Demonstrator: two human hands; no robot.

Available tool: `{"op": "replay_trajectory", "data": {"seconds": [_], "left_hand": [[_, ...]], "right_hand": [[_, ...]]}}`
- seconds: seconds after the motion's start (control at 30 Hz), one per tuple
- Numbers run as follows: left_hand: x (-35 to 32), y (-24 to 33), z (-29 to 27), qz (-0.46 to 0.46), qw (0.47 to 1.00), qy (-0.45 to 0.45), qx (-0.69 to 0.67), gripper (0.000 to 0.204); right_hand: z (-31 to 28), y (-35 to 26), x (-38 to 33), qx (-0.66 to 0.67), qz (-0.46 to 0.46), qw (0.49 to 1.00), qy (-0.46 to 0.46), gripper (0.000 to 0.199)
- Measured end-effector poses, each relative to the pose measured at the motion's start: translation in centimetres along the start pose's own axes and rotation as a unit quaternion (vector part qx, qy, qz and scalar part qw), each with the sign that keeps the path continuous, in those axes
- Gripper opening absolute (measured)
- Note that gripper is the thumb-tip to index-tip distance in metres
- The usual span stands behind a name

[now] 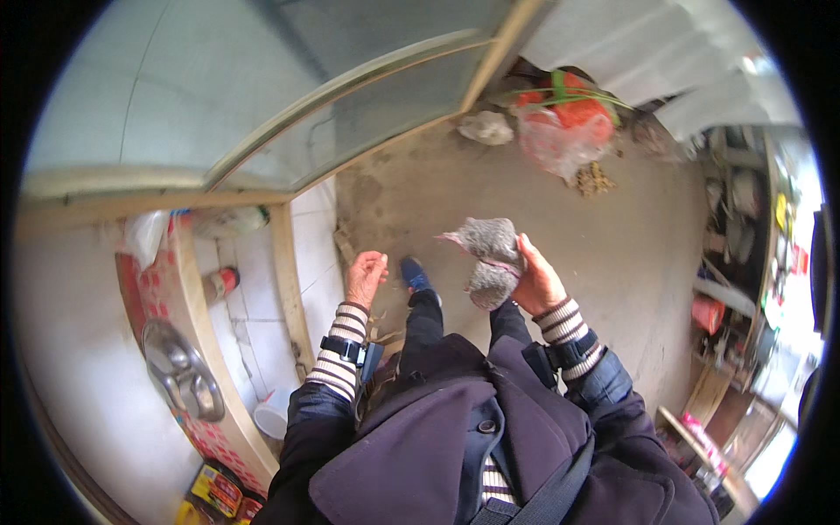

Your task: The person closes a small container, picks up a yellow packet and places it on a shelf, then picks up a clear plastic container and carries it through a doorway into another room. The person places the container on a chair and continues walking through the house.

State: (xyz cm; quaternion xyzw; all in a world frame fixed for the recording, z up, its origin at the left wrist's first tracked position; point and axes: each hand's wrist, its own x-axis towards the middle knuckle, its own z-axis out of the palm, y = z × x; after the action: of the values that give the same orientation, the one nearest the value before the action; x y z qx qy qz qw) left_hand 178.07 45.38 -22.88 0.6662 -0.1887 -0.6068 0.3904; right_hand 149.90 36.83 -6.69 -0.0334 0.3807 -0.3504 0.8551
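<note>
A grey, fuzzy bundle with pink edging (pixel 492 238) is held out in front of me, its two rounded halves lying one beyond the other. My right hand (pixel 538 278) grips it from the right side, fingers partly hidden behind it. What kind of thing the bundle is, I cannot tell. To its left, apart from it, my left hand (pixel 366 276) is raised with curled fingers, and nothing shows in them. Both wrists wear black straps over striped cuffs.
A glazed frame (pixel 350 87) spans the upper left. On the left stands a tiled counter with a steel divided tray (pixel 182 372); a white bucket (pixel 273 415) is below. Red and clear plastic bags (pixel 569 131) lie on the far floor. Cluttered shelves (pixel 739 236) line the right.
</note>
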Motion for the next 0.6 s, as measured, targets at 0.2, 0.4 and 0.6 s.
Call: {"op": "replay_trajectory", "data": {"seconds": [0.2, 0.4, 0.6], "left_hand": [[-1.6, 5.2, 8.2, 0.045, 0.991, -0.117, 0.051, 0.029], [-5.3, 11.1, 20.8, 0.13, 0.966, -0.198, 0.1, 0.033], [-10.8, 16.1, 37.2, 0.35, 0.908, -0.162, 0.166, 0.049]], "right_hand": [[-0.8, -3.2, -2.5, 0.043, -0.042, 0.996, -0.072, 0.043], [-6.3, -8.9, -6.0, -0.006, -0.125, 0.984, -0.13, 0.04], [-13.0, -17.0, -12.3, -0.093, -0.257, 0.957, -0.099, 0.055]]}}
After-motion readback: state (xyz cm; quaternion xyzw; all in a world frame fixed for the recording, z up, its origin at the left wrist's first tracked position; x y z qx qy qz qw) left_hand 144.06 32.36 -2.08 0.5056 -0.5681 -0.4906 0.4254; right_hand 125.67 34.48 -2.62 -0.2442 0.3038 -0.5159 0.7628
